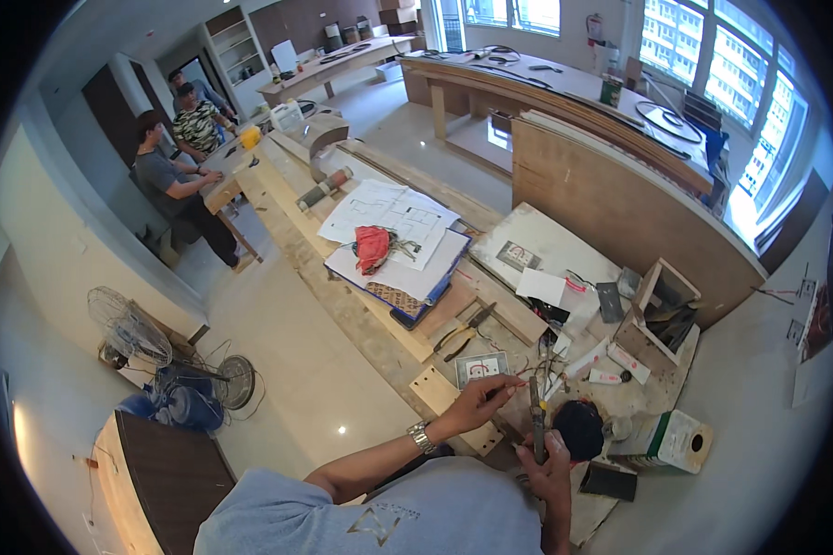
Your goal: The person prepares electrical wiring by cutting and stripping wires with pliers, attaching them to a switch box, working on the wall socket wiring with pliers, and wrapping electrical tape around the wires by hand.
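Note:
My left hand (481,405), with a metal watch at the wrist, pinches what looks like a thin red wire (522,383) above the bench. My right hand (552,465) is closed round a long, narrow dark hand tool (537,412) pointing away from me; its exact kind is hard to make out. The tool's tip is close to the wire and my left fingertips. Just beyond my left hand lies a grey electrical box (480,368) with a red wire in it. Pliers (467,333) with black and yellow handles rest farther off. A round black thing (578,431) sits beside my right hand.
A clipboard (435,277) bears papers and a red bag (372,250). An open wooden box (662,314) and a metal can (662,442) stand at right. A standing fan (130,326) is on the left floor. Several people (171,185) are at the bench's far end.

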A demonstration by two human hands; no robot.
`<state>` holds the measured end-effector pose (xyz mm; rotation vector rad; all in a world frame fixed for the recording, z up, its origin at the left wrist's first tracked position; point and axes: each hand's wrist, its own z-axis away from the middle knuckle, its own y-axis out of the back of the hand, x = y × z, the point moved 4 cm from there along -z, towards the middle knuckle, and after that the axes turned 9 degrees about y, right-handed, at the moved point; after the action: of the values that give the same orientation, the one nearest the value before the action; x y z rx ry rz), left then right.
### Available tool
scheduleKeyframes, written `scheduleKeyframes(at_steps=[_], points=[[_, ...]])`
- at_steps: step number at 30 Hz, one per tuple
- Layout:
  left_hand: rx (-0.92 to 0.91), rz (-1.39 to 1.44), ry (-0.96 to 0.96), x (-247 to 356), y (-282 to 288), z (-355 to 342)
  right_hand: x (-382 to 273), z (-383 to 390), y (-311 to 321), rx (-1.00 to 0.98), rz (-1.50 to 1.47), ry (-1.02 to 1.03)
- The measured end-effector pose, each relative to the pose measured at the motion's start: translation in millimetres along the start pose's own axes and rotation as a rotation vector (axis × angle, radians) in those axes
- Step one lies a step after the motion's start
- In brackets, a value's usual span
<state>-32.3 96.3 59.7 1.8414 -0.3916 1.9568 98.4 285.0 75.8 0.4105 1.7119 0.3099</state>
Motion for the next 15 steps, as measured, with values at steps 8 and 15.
scheduleKeyframes(at_steps=[8,15], points=[[0.049,-0.369,-0.011,6.5,19.5,23.4,0.6,4.1,2.6,0.044,-0.069,-0.057],[0.063,-0.299,0.039,-6.1,26.6,32.9,-7.6,4.5,4.3,0.005,-0.042,-0.011]])
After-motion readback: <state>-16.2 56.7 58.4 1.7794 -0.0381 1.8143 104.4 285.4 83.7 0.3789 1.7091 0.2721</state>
